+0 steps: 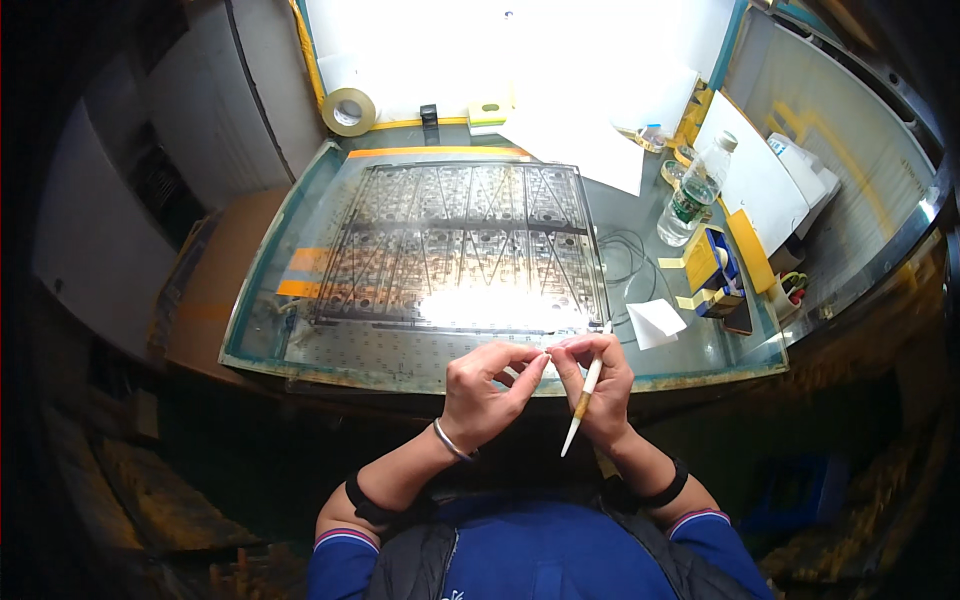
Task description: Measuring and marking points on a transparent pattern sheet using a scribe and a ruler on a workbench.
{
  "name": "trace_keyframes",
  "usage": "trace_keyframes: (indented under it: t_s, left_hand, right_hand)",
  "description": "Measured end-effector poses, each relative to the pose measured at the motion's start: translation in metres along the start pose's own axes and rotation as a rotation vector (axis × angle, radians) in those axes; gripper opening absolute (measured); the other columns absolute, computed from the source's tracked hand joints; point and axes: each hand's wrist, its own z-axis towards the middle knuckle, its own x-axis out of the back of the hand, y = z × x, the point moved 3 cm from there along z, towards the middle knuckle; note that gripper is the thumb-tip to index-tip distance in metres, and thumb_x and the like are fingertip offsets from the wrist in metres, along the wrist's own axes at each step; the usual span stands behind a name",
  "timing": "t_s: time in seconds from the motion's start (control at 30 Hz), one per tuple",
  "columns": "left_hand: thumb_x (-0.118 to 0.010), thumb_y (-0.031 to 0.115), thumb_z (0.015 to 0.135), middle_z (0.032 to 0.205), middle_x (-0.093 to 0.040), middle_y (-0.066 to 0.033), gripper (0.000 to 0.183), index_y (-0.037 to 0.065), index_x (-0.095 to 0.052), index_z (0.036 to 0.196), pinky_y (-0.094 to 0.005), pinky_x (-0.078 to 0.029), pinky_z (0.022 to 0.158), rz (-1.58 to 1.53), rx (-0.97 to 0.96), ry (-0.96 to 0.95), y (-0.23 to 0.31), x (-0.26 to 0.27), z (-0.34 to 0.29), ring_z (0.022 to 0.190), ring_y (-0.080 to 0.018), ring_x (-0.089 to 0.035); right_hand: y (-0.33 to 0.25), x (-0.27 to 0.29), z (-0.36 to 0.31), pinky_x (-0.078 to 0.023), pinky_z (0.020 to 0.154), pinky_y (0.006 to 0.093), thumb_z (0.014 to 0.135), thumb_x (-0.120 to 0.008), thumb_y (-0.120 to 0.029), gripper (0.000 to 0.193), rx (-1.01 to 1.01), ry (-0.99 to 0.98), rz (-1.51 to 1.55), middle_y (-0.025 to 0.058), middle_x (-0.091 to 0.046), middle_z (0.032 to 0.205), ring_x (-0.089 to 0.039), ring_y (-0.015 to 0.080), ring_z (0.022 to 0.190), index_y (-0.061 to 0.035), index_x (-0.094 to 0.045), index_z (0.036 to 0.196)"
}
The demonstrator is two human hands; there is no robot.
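Both my hands meet at six o'clock: left hand point(485, 392) pinching something tiny, perhaps film; right hand point(598, 385) closed around a light, stiff pen-like tool point(584, 396), held mid-shaft.

blue top under a dark quilted vest, striped cuffs pushed up, black bands on both forearms, a silver bangle point(450, 441) on the left wrist.

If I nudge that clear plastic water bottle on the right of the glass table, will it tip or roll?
The clear plastic water bottle stands upright, tall and narrow, so it probably tips easily. It looks partly full, so likely fairly light. Once down, its round body would probably roll on the smooth glass table.
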Motion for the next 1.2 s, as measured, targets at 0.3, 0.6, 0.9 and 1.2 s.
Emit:
trace_keyframes:
  t_s: [0.3,0.6,0.9,1.2]
  left_hand:
    - [-0.074,0.006,0.086,0.089,-0.073,-0.0099,0.011,-0.001,-0.073,0.094,-0.0260,-0.059,0.066,-0.120,0.129,-0.017,-0.001,0.000,-0.006,0.076,-0.0125,-0.070]
    - [-0.070,0.006,0.089,0.092,-0.073,-0.0119,0.016,-0.002,-0.073,0.103,-0.0248,-0.058,0.069,-0.181,0.122,-0.078,0.002,-0.002,-0.006,0.082,-0.0128,-0.070]
    - [-0.068,0.005,0.090,0.088,-0.073,-0.0082,0.015,-0.003,-0.073,0.102,-0.0230,-0.058,0.066,-0.299,0.291,-0.109,-0.007,-0.004,-0.009,0.076,-0.0106,-0.069]
    - [-0.071,0.007,0.084,0.083,-0.075,-0.0108,0.014,0.000,-0.076,0.096,-0.0244,-0.057,0.064,-0.315,0.321,-0.069,-0.008,-0.002,-0.009,0.070,-0.0102,-0.069]
  right_hand:
    - [-0.008,0.000,-0.003,-0.050,0.076,0.0242,0.089,-0.070,0.001,0.018,-0.008,0.051,0.048,0.0083,-0.062,0.094,-0.062,0.0121,0.085,-0.0010,-0.055,0.099]
    - [-0.011,0.000,-0.005,-0.050,0.073,0.0234,0.088,-0.072,-0.003,0.017,0.036,0.023,0.001,0.0067,-0.061,0.092,-0.061,0.0109,0.081,-0.0013,-0.057,0.096]
    - [-0.018,0.000,-0.005,-0.050,0.071,0.0245,0.088,-0.074,-0.005,0.017,0.035,0.018,-0.049,0.0081,-0.063,0.090,-0.062,0.0117,0.079,-0.0011,-0.059,0.094]
    - [-0.023,-0.002,-0.004,-0.051,0.068,0.0254,0.088,-0.074,-0.005,0.016,0.132,-0.009,-0.128,0.0093,-0.067,0.088,-0.064,0.0121,0.076,-0.0009,-0.060,0.095]
